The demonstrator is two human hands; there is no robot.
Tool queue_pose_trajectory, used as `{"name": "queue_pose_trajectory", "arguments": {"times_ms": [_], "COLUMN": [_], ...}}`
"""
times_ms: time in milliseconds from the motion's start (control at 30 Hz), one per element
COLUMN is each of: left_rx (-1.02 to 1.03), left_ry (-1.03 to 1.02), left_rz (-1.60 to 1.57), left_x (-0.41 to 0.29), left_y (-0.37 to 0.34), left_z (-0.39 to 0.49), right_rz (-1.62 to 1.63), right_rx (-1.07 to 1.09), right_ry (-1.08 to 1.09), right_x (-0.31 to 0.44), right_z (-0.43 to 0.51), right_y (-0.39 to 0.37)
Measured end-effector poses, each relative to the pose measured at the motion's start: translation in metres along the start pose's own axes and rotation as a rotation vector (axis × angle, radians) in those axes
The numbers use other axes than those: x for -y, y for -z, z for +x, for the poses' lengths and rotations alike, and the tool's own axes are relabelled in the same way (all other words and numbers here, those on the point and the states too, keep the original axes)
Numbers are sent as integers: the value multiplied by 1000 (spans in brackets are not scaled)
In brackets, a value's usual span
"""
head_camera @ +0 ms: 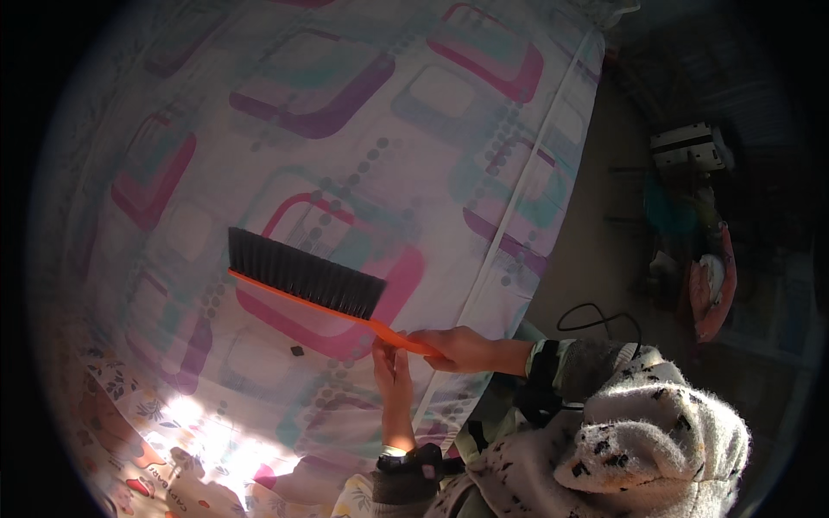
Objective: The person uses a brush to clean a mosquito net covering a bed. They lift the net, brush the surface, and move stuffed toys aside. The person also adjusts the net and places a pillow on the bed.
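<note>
A bench brush [307,281] with dark grey bristles and an orange plastic back is held above a patterned bed sheet [447,194]. Its bristles point up and away from me. My right hand [456,349] grips the end of the orange handle. At the neck of that handle are the fingertips of my left hand [394,379], which seem to pinch it from below. Both wrists wear dark bands. On the sheet below the brush head sits a small dark spot or scrap [297,351]; which of the two I cannot tell.
A pale seam [505,226] runs along the sheet near the bed's right edge. Beyond it, a black cable [592,317] and a pink item [712,291] show in shadow over the floor. Printed bedding [188,479] lies in sunlight at lower left.
</note>
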State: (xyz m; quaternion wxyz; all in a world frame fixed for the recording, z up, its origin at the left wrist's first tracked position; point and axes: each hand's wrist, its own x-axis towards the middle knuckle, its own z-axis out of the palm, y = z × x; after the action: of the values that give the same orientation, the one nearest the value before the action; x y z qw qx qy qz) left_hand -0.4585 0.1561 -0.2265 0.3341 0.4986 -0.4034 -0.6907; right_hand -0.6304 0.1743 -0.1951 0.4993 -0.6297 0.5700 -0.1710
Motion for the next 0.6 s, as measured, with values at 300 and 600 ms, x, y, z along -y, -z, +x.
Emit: {"name": "queue_pose_trajectory", "arguments": {"times_ms": [300,600], "left_rx": [52,123], "left_ry": [-78,-135], "left_rz": [221,642], "left_x": [22,56], "left_y": [-101,-128], "left_z": [29,93], "right_rz": [163,342], "right_rx": [-207,-288], "right_ry": [-51,-406], "right_x": [-73,-124], "right_z": [-55,-96], "right_y": [50,87]}}
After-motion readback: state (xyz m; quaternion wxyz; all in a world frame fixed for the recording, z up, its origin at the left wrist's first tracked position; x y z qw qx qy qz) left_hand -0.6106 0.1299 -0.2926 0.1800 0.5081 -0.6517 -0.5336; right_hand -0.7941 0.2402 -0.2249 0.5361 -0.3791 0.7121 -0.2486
